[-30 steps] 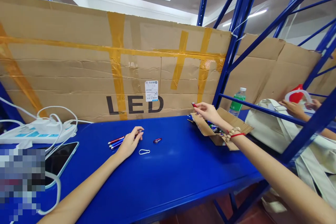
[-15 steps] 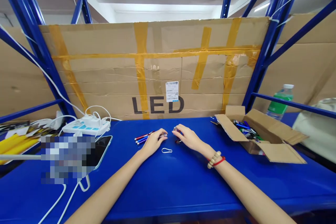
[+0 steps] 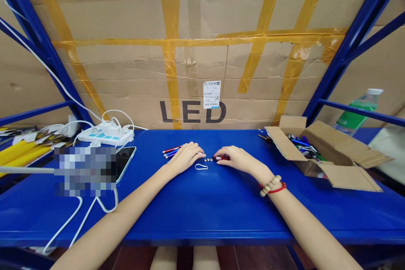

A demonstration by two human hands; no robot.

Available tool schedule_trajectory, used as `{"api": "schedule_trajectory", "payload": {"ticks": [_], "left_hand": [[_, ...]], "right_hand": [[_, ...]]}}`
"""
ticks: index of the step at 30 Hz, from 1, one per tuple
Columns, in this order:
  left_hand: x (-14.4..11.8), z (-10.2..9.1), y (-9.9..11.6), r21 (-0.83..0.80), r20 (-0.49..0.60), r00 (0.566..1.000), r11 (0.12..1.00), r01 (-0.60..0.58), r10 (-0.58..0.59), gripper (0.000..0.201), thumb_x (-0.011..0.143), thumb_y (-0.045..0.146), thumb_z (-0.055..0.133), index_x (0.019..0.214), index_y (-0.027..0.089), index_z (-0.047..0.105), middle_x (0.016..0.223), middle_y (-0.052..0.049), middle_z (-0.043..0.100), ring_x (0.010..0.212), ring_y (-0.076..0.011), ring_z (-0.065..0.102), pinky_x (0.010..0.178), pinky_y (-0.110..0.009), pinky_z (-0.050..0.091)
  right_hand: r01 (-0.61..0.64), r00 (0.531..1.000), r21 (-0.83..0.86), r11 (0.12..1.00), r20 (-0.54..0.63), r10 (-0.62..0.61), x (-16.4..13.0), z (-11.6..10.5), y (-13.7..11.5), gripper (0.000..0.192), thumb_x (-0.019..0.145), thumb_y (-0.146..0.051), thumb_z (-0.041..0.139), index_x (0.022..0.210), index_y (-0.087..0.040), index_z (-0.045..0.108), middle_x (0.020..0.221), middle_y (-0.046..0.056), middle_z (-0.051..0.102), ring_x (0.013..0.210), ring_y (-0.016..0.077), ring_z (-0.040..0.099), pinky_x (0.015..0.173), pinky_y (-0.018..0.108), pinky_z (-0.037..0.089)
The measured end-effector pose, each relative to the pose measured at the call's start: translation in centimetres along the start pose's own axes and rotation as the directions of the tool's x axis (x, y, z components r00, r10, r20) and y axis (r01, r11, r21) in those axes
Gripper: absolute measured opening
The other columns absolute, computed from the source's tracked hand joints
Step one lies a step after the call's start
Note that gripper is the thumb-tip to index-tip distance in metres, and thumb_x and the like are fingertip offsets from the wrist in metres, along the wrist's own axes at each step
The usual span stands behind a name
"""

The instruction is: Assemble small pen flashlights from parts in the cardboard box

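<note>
- The right hand (image 3: 238, 159) pinches a small red torch (image 3: 222, 158) in its grip, fingertips pressed on the barrel; the torch lies on the blue worktop (image 3: 202, 206), long axis running 3 to 9 o'clock, its silver end pointing toward 9.
- Three small button cells (image 3: 209, 160) sit in a row just at the torch's 9 o'clock end.
- The left hand (image 3: 186, 157) rests palm down beyond them, fingers loosely curled on nothing, tips near the cells.
- A white clip (image 3: 201, 166) lies at 6 o'clock of the cells; red and blue pens (image 3: 171, 152) lie at 9 o'clock of the left hand.
- The cardboard sheet (image 3: 133, 80) at 12 o'clock reads "LED"; its white barcode label is too small to read.
- Half a second ago both hands were closer together, the cells unseen; a second ago the right hand held a red piece at the open carton (image 3: 344, 168), now at 3 o'clock.
</note>
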State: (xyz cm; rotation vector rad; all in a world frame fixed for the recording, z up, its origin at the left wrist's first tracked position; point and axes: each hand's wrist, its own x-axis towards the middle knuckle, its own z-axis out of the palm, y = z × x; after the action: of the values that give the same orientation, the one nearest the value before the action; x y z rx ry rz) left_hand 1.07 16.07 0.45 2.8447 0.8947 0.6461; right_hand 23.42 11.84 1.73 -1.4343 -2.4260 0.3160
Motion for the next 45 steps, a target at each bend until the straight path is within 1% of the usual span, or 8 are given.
{"api": "schedule_trajectory", "payload": {"ticks": [3, 8, 18, 23, 29, 36, 40, 45], "left_hand": [[-0.1, -0.6, 0.4, -0.106, -0.039, 0.994, 0.989, 0.098, -0.103, 0.029, 0.092, 0.039, 0.036, 0.084, 0.016, 0.052, 0.089, -0.003, 0.056, 0.083, -0.0169, 0.049, 0.076, -0.029, 0.037], [-0.6, -0.7, 1.1, -0.153, 0.144, 0.985, 0.981, 0.115, -0.093, 0.045, 0.066, 0.053, 0.066, 0.081, 0.017, 0.043, 0.082, -0.001, 0.051, 0.072, -0.0170, 0.048, 0.061, -0.026, 0.036], [-0.5, -0.5, 0.8, -0.354, 0.325, 0.941, 0.910, 0.215, -0.096, 0.026, 0.075, 0.034, 0.059, 0.078, 0.017, 0.040, 0.079, 0.000, 0.051, 0.070, -0.0151, 0.049, 0.063, -0.026, 0.036], [-0.4, -0.5, 1.1, -0.433, 0.271, 0.959, 0.879, 0.201, -0.086, 0.027, 0.075, 0.034, 0.058, 0.075, 0.017, 0.037, 0.073, 0.002, 0.045, 0.064, -0.0118, 0.045, 0.059, -0.025, 0.035], [-0.1, 0.5, 2.4, -0.755, 0.138, 0.969, 0.611, 0.238, -0.207, 0.033, 0.076, 0.039, 0.059, 0.083, 0.016, 0.037, 0.070, 0.003, 0.047, 0.052, -0.0066, 0.045, 0.048, -0.021, 0.036], [0.3, 1.3, 2.8, -0.887, 0.024, 0.942, 0.427, 0.175, -0.335, 0.041, 0.070, 0.036, 0.066, 0.084, 0.017, 0.033, 0.078, 0.002, 0.050, 0.054, -0.0051, 0.046, 0.048, -0.020, 0.037], [0.4, 0.4, 2.8, -0.880, -0.031, 0.908, 0.441, 0.174, -0.419, 0.039, 0.071, 0.037, 0.065, 0.085, 0.018, 0.034, 0.081, 0.003, 0.047, 0.052, -0.0029, 0.041, 0.048, -0.018, 0.034], [0.1, -0.3, 3.3, -0.863, 0.091, 0.940, 0.445, 0.240, -0.328, 0.032, 0.070, 0.025, 0.067, 0.084, 0.015, 0.040, 0.068, 0.006, 0.041, 0.058, -0.0043, 0.041, 0.057, -0.018, 0.035]], "right_hand": [[0.008, 1.000, 0.079, 0.997, -0.011, -0.007, 0.0, 0.0, 0.6, 0.022, 0.079, -0.030, 0.058, 0.098, -0.024, 0.066, 0.094, 0.002, 0.067, 0.083, 0.0157, 0.060, 0.069, 0.023, 0.042], [0.042, 0.998, 0.273, 0.961, 0.031, -0.053, 0.2, 0.4, 1.1, 0.028, 0.071, -0.032, 0.066, 0.096, -0.021, 0.066, 0.085, 0.001, 0.067, 0.074, 0.0139, 0.060, 0.064, 0.022, 0.043], [0.162, 0.980, 0.175, 0.971, -0.141, -0.138, 0.2, 0.7, -1.2, 0.025, 0.075, -0.039, 0.064, 0.091, -0.020, 0.068, 0.088, 0.003, 0.063, 0.075, 0.0116, 0.057, 0.066, 0.022, 0.042], [0.162, 0.983, 0.274, 0.948, -0.125, -0.132, 0.3, 0.8, -1.9, 0.035, 0.078, -0.043, 0.059, 0.103, -0.020, 0.064, 0.086, 0.003, 0.064, 0.070, 0.0114, 0.057, 0.065, 0.023, 0.043], [0.099, 0.994, 0.556, 0.825, -0.086, -0.062, 0.6, 1.7, -2.6, 0.050, 0.084, -0.045, 0.050, 0.124, -0.015, 0.049, 0.070, 0.002, 0.062, 0.053, 0.0095, 0.056, 0.055, 0.022, 0.047], [0.097, 0.970, 0.693, 0.714, -0.226, 0.087, 1.2, 2.3, -3.0, 0.042, 0.079, -0.047, 0.055, 0.095, -0.010, 0.066, 0.067, 0.005, 0.063, 0.053, 0.0094, 0.053, 0.049, 0.021, 0.045], [0.161, 0.876, 0.670, 0.724, -0.435, 0.208, 1.3, 1.0, -2.1, 0.035, 0.071, -0.045, 0.063, 0.081, -0.012, 0.068, 0.076, 0.007, 0.064, 0.059, 0.0113, 0.056, 0.051, 0.023, 0.047], [0.273, 0.907, 0.664, 0.697, -0.419, 0.044, 1.0, 0.4, -2.6, 0.022, 0.075, -0.038, 0.062, 0.075, -0.016, 0.069, 0.114, 0.009, 0.059, 0.100, 0.0182, 0.057, 0.081, 0.030, 0.048]]}}
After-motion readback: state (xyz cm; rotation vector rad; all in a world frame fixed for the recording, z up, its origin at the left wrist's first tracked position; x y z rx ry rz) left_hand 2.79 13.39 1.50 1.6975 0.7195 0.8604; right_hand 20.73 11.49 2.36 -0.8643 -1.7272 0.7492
